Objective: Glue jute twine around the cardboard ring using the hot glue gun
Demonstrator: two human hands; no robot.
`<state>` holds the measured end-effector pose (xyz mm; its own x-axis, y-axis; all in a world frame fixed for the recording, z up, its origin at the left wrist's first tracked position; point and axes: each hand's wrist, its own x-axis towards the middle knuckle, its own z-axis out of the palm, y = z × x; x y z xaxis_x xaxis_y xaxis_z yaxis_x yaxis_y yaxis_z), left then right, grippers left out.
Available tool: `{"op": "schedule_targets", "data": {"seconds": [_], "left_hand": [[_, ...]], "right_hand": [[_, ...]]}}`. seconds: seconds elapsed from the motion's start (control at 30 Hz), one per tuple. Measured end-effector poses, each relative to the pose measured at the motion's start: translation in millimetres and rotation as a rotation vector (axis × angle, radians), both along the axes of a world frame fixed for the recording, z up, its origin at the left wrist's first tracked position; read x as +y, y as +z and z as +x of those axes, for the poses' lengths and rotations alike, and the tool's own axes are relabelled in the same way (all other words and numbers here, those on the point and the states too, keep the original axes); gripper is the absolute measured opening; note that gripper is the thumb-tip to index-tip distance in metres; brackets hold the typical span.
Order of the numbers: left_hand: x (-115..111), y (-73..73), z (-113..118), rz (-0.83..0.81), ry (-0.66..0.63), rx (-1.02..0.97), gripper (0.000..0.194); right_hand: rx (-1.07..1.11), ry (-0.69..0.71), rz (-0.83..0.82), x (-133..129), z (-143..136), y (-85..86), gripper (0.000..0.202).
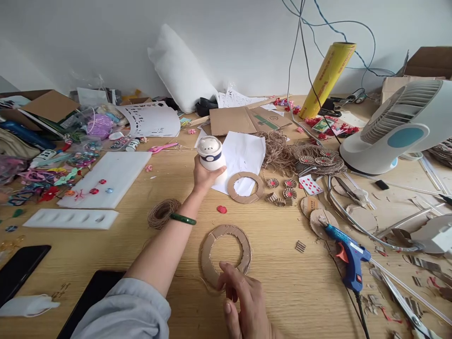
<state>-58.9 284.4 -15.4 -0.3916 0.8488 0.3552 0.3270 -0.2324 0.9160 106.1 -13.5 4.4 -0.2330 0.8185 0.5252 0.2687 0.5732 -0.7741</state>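
Note:
My left hand [205, 176] is wrapped round a white cup [211, 160] with a dark blue band and a rounded animal-face lid, over the white paper [245, 153]. Nearer me lies a cardboard ring [208, 252], its rim partly wound with twine. My right hand [243, 299] is at the ring's near edge, index finger over it, thumb apart from the other fingers, with nothing seen in it. A second cardboard ring [233, 190] rests partly on the paper. Between the rings are small red discs [221, 209], and a twine coil [160, 214] sits beside my left forearm.
A blue glue gun [351, 263] with its cable lies at right, near scissors [402, 301] and scraps. Behind stand a white fan [395, 122] and a yellow roll [326, 80]. White foam boards [120, 174] and phones [26, 268] are at left.

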Motion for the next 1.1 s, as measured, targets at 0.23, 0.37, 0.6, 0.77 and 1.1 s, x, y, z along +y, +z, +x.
{"op": "schedule_targets", "data": {"seconds": [0.23,0.37,0.6,0.77,1.1], "left_hand": [[-16,11.7,-4,-0.033,-0.067,0.018,0.113],[-51,24.6,-18,-0.007,0.024,-0.006,0.091],[-150,48.5,-24,0.128,-0.030,0.102,0.031],[-216,50.6,-14,0.117,-0.166,0.281,0.017],[-271,20.0,27,-0.012,-0.427,0.569,0.012]], "right_hand": [[-0.004,0.035,-0.069,-1,-2,-0.7,0.045],[-0.002,0.040,-0.102,1,-2,-1.7,0.040],[-0.150,-0.136,-0.378,13,7,37.4,0.027],[-0.364,-0.456,-0.296,14,78,78.9,0.028],[-0.725,-1.061,-0.828,-5,225,22.4,0.044]]}}
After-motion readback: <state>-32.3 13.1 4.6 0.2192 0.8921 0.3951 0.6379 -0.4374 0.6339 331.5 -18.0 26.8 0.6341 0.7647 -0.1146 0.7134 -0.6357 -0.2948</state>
